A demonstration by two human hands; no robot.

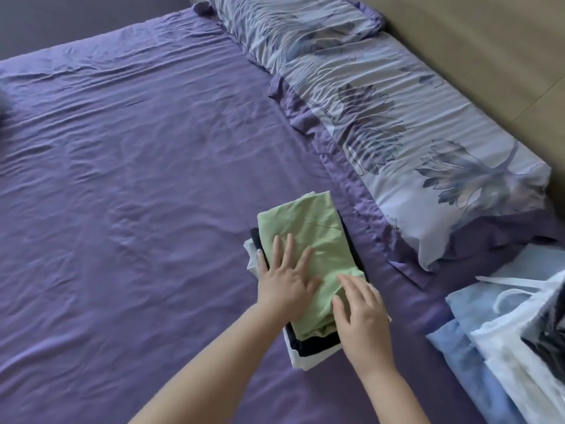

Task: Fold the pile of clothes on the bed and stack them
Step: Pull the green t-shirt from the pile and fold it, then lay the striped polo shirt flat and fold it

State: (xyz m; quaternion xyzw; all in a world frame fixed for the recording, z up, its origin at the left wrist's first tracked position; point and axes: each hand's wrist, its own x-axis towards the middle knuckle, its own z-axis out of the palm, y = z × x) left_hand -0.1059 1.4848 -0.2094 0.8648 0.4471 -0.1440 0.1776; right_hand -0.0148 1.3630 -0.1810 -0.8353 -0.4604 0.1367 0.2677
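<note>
A folded light green garment (312, 240) lies on top of a small stack on the purple bed sheet (137, 194). Under it a dark navy piece (318, 345) and a white piece (301, 361) show at the edges. My left hand (284, 281) lies flat on the green garment's left side with straight fingers. Flat on the garment's near right corner rests my right hand (360, 313). Neither hand grips anything.
A pile of unfolded clothes (504, 338), light blue, white and dark, lies at the bed's lower right. Two floral pillows (412, 142) run along the beige headboard (489, 41) at the right. The wide sheet to the left holds nothing but wrinkles.
</note>
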